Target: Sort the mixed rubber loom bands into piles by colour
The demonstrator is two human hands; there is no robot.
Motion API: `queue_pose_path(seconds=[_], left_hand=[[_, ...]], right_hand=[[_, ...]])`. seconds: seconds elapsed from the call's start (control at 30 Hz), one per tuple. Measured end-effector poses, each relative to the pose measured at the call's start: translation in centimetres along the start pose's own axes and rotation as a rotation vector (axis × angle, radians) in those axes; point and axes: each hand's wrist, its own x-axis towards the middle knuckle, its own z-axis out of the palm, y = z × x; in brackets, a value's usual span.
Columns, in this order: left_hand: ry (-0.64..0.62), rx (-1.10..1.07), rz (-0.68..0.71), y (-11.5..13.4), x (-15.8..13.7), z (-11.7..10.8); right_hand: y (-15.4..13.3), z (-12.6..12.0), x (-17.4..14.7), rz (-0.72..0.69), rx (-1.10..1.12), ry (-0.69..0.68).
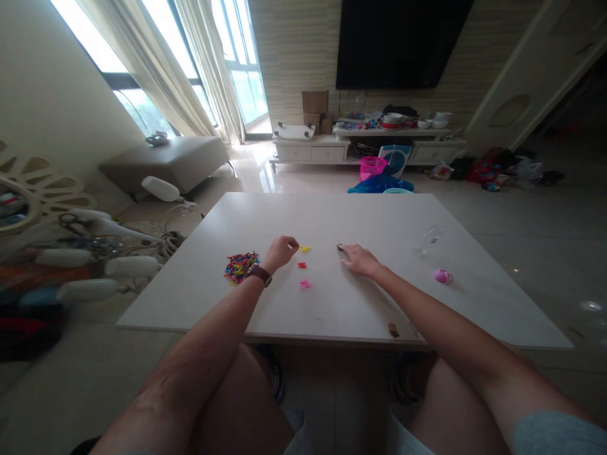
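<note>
My left hand [281,250], with a brown-strapped watch on the wrist, is closed in a pinch at the edge of a small yellow cluster [304,249]; a yellow piece seems to be at the fingertips. Below that cluster lie a few red pieces [302,265] and a pink group [305,284]. Beside my left wrist is a heap of small multicoloured pieces [241,265], partly hidden by the wrist. My right hand [359,259] rests on the table with thumb and fingers apart. Its fingertips touch a small black piece [339,248], too small to identify.
On the right of the white table [303,215] stand a pink-purple round object [443,276] and clear plastic pieces [432,234]. A small brown-gold item [393,329] lies near the front edge. Beyond the table are a pink basket [372,167] and a low cabinet [310,151].
</note>
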Motion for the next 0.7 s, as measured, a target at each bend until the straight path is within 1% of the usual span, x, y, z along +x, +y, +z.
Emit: queue_pose_path(seconds=[0.1, 0.2, 0.3, 0.4, 0.53, 0.7], left_hand=[[0.004, 0.005, 0.005, 0.3, -0.1, -0.2], [0.007, 0.002, 0.004, 0.2, -0.2, -0.2], [-0.003, -0.023, -0.03, -0.2, 0.0, -0.1], [-0.01, -0.042, -0.07, -0.7, 0.4, 0.2], [-0.002, -0.043, -0.122, -1.0, 1.1, 0.9], [0.035, -0.002, -0.144, -0.7, 2.1, 1.7]], right_hand=[[-0.1, -0.3, -0.1, 0.012, -0.015, 0.009], [-0.2, -1.2, -0.3, 0.035, -0.032, 0.036], [-0.3, -2.4, -0.5, 0.053, -0.047, 0.061], [-0.7, -3.4, -1.1, 0.038, -0.085, 0.047], [-1.8, -4.0, -2.7, -0.026, -0.13, -0.065], [-3.4, -3.6, -5.2, -0.219, -0.03, -0.255]])
